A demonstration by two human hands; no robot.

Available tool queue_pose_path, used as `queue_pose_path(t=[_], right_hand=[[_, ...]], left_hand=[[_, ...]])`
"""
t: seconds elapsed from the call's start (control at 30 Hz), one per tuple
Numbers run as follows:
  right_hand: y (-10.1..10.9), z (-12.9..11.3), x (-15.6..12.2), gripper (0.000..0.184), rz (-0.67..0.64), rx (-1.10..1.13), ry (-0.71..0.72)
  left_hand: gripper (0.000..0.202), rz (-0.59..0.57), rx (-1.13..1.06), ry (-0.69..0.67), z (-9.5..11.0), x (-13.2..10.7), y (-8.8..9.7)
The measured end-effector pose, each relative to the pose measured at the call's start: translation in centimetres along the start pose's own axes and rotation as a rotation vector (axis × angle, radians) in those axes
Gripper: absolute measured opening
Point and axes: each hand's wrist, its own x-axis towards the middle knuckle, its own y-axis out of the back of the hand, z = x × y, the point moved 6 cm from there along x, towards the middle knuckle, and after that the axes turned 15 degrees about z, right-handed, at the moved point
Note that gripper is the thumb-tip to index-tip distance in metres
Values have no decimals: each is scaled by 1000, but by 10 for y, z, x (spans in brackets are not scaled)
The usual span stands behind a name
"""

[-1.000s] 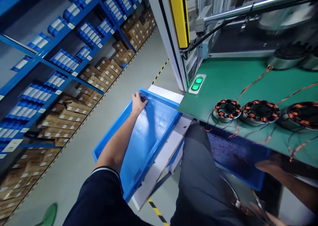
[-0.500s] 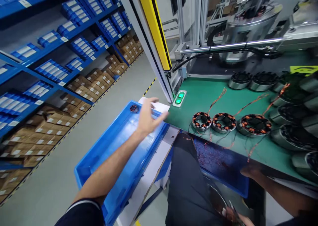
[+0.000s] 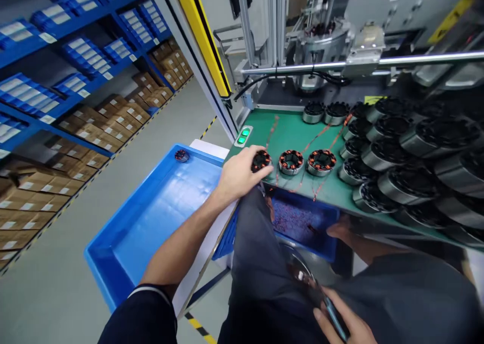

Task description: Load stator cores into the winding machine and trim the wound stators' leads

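Observation:
At the left end of the green bench top [image 3: 257, 125], my left hand [image 3: 240, 173] is closed round a copper-wound stator [image 3: 261, 160], fingers behind and thumb in front. My hand covers its left side. Two similar stators, one in the middle [image 3: 291, 161] and one on the right [image 3: 321, 161], stand beside it with long twisted copper leads. Low in view, over my lap, my right hand [image 3: 346, 319] grips a hand tool with a blue-grey handle [image 3: 335, 314]. The tool's working end is blurred.
Left of the bench is a blue bin [image 3: 151, 203] with one small stator [image 3: 182, 155] in its far corner. Several black-topped stators [image 3: 408, 178] crowd the bench's right. Below its edge sits a blue tray [image 3: 298, 218] of copper scraps. A yellow-striped post [image 3: 202, 37] rises behind.
My left hand has come from above the blue bin, where it was spread and holding nothing, onto the leftmost stator. My right hand, still holding the tool, shows more fully. The view has shifted right.

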Motion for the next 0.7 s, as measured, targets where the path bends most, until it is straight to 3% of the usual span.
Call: queue_pose_path(t=[0.1,0.13,0.17,0.2,0.27,0.33,0.4,0.47,0.53,0.6,0.7], right_hand=[[25,-48,6,44,73,-42,164],[31,-59,10,38,52,-83,141],[43,-70,17,24,112,-114,116],[52,-80,23,21,147,-129,77],[70,-102,34,20,249,-112,91],[77,-130,41,20,301,-98,149],[71,-162,46,27,250,-93,225],[58,-191,50,40,171,-102,307],[45,-210,54,48,138,-107,374],[36,-218,58,40,126,-95,415],[32,-215,63,13,111,-70,410]], left_hand=[[52,101,-346,109,18,-51,28],[52,164,-463,143,27,-71,37],[54,235,-566,204,34,-92,44],[57,210,-689,278,42,-111,41],[61,-37,-980,444,58,-148,14],[61,-332,-1257,600,72,-185,-24],[57,-475,-1439,678,79,-211,-55],[53,-496,-1469,616,81,-221,-72],[50,-446,-1323,433,83,-219,-73],[50,-407,-1108,214,87,-210,-63],[51,-379,-922,-29,94,-198,-46]])
